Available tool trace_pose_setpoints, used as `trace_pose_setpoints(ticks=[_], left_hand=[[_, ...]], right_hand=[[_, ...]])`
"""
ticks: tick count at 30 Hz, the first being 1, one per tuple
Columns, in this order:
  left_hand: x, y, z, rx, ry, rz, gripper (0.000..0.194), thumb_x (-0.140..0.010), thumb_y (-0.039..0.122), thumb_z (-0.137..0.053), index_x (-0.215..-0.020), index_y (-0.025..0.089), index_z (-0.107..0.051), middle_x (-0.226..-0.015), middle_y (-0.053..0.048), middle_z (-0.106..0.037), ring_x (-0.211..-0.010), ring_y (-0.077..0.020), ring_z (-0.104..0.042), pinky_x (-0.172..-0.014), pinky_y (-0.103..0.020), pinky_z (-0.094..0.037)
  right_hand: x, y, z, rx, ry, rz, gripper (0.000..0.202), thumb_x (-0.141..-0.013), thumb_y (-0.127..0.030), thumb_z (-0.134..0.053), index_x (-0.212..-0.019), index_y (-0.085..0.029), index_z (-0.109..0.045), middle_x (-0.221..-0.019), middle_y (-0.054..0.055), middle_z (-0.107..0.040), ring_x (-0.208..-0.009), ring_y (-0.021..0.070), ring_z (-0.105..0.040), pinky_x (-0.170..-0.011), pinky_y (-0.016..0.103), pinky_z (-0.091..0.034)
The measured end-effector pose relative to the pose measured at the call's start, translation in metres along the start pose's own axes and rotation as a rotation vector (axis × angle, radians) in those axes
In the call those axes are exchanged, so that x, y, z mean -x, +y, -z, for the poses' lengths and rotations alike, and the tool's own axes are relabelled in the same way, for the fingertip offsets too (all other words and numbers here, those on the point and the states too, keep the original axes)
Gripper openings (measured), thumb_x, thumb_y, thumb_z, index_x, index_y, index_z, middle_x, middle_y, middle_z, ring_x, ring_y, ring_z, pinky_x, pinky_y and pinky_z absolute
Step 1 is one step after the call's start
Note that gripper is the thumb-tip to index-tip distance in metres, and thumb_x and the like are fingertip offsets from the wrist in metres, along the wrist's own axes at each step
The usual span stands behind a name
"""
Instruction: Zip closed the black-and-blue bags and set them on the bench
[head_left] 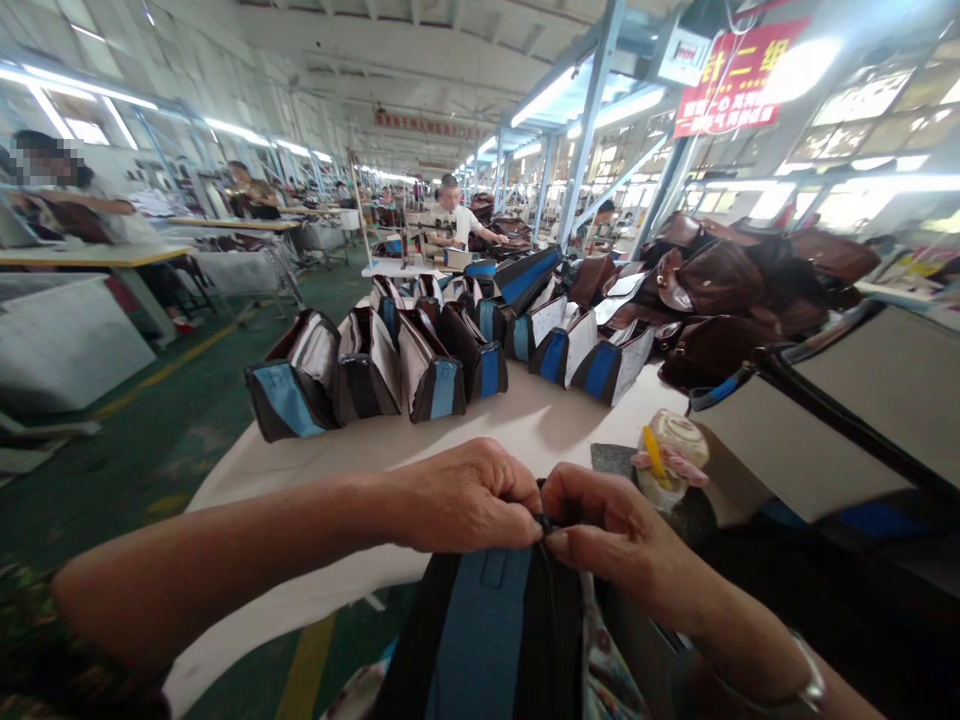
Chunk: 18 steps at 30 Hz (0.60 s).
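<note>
White glare blots part of the red banner [731, 85].

My left hand [469, 497] and right hand [619, 520] pinch a small black piece [549, 522] at the upper edge of a dark fabric bag with a broad blue stripe [476, 630]. Beyond, open dark-and-blue bags with pale linings [442, 388] stand in rows on a whitish curved-edge table [525, 420]. Glossy brown bags [712, 280] lie heaped to the right. A silver bracelet [811, 680] circles my right wrist.

Silvery bangle [814, 682], dark left sleeve [56, 645], seemingly green-patterned
</note>
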<state>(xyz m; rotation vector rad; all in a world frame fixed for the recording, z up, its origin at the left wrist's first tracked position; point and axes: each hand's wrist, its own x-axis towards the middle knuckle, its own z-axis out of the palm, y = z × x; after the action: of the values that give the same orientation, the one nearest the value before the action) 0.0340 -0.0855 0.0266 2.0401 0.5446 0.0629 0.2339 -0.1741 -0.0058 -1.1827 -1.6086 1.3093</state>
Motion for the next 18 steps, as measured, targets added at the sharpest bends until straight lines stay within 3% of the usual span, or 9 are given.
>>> trace_pose_setpoints(ticks=[7,12,18], left_hand=[[0.001,-0.004,-0.006,0.116,0.040,0.045,0.011,-0.076,0.025,-0.060,-0.068,0.018,-0.060,-0.061,0.004,-0.044,-0.060,-0.0123,-0.040,-0.054,-0.026,-0.029],[-0.004,-0.002,-0.007,0.188,0.049,0.075,0.027,-0.078,0.037,-0.067,-0.065,0.017,-0.056,-0.057,0.006,-0.037,-0.053,-0.0100,-0.030,-0.048,-0.027,-0.020],[-0.007,0.000,-0.005,0.194,0.035,0.066,0.016,-0.075,0.030,-0.062,-0.066,0.016,-0.059,-0.056,0.005,-0.039,-0.053,-0.0108,-0.032,-0.048,-0.027,-0.021]], right_hand=[[-0.003,0.011,0.001,-0.184,-0.034,-0.004,0.011,-0.077,-0.024,-0.066,-0.078,-0.017,-0.058,-0.068,-0.005,-0.047,-0.063,0.0103,-0.034,-0.055,0.026,-0.023],[-0.003,0.011,-0.001,-0.182,-0.001,0.012,0.009,-0.076,-0.023,-0.064,-0.076,-0.017,-0.057,-0.066,-0.005,-0.046,-0.062,0.0103,-0.033,-0.055,0.027,-0.023],[-0.004,0.014,0.002,-0.168,0.001,0.012,0.012,-0.079,-0.026,-0.064,-0.076,-0.017,-0.056,-0.067,-0.005,-0.045,-0.063,0.0109,-0.033,-0.057,0.028,-0.023]])
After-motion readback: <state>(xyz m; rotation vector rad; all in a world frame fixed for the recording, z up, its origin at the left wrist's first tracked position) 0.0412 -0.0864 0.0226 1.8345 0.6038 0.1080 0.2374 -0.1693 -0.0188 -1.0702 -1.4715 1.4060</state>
